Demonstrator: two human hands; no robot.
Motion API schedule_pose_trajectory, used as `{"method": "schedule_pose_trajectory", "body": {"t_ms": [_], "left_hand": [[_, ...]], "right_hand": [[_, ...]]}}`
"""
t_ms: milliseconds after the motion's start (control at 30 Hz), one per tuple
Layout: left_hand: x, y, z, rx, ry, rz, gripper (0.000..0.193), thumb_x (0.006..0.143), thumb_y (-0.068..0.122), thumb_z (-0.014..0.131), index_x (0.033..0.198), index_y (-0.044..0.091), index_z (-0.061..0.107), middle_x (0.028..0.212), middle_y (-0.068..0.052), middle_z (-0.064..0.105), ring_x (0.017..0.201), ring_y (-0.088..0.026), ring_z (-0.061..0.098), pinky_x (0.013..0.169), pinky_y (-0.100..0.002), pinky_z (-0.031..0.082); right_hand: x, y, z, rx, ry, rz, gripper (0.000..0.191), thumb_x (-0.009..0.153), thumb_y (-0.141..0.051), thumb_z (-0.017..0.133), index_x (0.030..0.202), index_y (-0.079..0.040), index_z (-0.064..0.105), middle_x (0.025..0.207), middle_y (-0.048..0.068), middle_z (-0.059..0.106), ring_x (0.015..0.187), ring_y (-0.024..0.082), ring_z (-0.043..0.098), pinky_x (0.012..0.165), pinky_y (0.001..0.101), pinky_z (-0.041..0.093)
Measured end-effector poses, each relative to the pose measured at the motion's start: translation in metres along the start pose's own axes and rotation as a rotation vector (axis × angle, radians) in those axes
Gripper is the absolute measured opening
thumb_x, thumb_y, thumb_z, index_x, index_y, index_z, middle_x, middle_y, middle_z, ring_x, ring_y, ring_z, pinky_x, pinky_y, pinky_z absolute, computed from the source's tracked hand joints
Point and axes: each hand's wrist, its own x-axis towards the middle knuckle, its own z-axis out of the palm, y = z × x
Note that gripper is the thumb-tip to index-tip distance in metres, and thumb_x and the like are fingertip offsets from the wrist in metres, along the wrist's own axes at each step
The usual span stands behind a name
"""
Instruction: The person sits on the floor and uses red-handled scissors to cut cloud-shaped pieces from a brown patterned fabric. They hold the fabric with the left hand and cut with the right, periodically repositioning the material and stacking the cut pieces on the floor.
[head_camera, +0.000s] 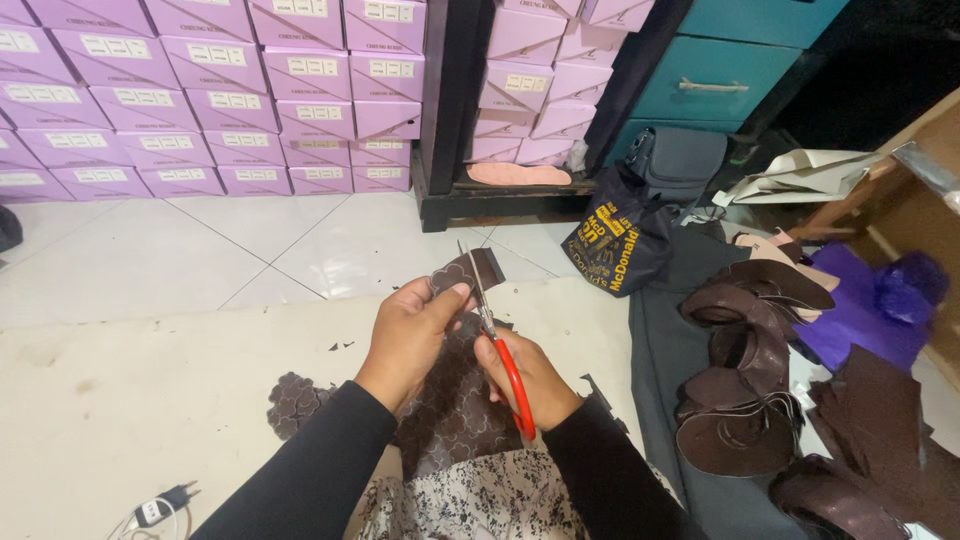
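Note:
My left hand pinches a dark brown piece of scalloped leather held up in front of me, thumb on top. My right hand grips red-handled scissors, whose blades point up along the right edge of that piece. More of the brown patterned leather drapes down over my lap. A small pile of cut scalloped pieces lies on the cream mat to the left of my left arm.
Stacked lilac shoe boxes line the back wall on white floor tiles. A black shelf holds a pink insole. A dark bag stands at the right. Brown leather shoe uppers, purple cloth and a charger plug lie around.

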Motion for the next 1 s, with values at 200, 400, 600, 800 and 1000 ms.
{"method": "schedule_pose_trajectory", "body": {"t_ms": [200, 400, 600, 800, 1000], "left_hand": [[-0.003, 0.004, 0.004, 0.037, 0.011, 0.024, 0.018, 0.094, 0.017, 0.068, 0.097, 0.001, 0.073, 0.087, -0.004, 0.075, 0.076, -0.008, 0.064, 0.07, -0.024, 0.05], [-0.003, 0.007, 0.004, 0.039, 0.013, 0.011, 0.017, 0.094, 0.017, 0.067, 0.097, 0.001, 0.073, 0.087, -0.004, 0.076, 0.076, -0.008, 0.064, 0.07, -0.024, 0.049], [-0.002, 0.008, -0.003, 0.084, 0.021, 0.032, 0.018, 0.093, 0.017, 0.067, 0.099, 0.002, 0.073, 0.087, -0.003, 0.075, 0.077, -0.009, 0.063, 0.07, -0.025, 0.048], [-0.003, 0.006, 0.004, 0.054, 0.02, 0.055, 0.021, 0.096, 0.022, 0.061, 0.102, 0.005, 0.072, 0.09, 0.001, 0.074, 0.081, -0.006, 0.065, 0.069, -0.024, 0.048], [-0.002, 0.007, 0.007, 0.239, -0.047, 0.166, 0.022, 0.099, 0.018, 0.061, 0.105, 0.001, 0.073, 0.092, -0.003, 0.075, 0.083, -0.009, 0.066, 0.075, -0.024, 0.052]], "right_hand": [[-0.001, 0.001, -0.001, 0.032, 0.024, -0.009, 0.048, 0.101, -0.055, 0.048, 0.089, -0.008, 0.055, 0.061, -0.003, 0.047, 0.053, 0.009, 0.047, 0.05, 0.0258, 0.044], [-0.002, 0.002, -0.005, 0.054, 0.007, 0.001, 0.048, 0.101, -0.054, 0.049, 0.085, -0.009, 0.052, 0.059, -0.003, 0.047, 0.05, 0.009, 0.046, 0.047, 0.0253, 0.041], [-0.002, 0.006, -0.004, 0.071, -0.007, 0.016, 0.047, 0.099, -0.053, 0.053, 0.085, -0.008, 0.054, 0.058, -0.003, 0.047, 0.048, 0.008, 0.046, 0.046, 0.0251, 0.039], [-0.003, 0.013, -0.008, 0.081, -0.01, 0.011, 0.047, 0.099, -0.054, 0.054, 0.086, -0.008, 0.055, 0.059, -0.003, 0.047, 0.048, 0.008, 0.046, 0.047, 0.025, 0.04], [-0.001, 0.015, -0.015, -0.007, -0.05, -0.016, 0.053, 0.098, -0.061, 0.047, 0.092, -0.009, 0.056, 0.063, -0.003, 0.049, 0.055, 0.007, 0.053, 0.054, 0.0246, 0.05]]}}
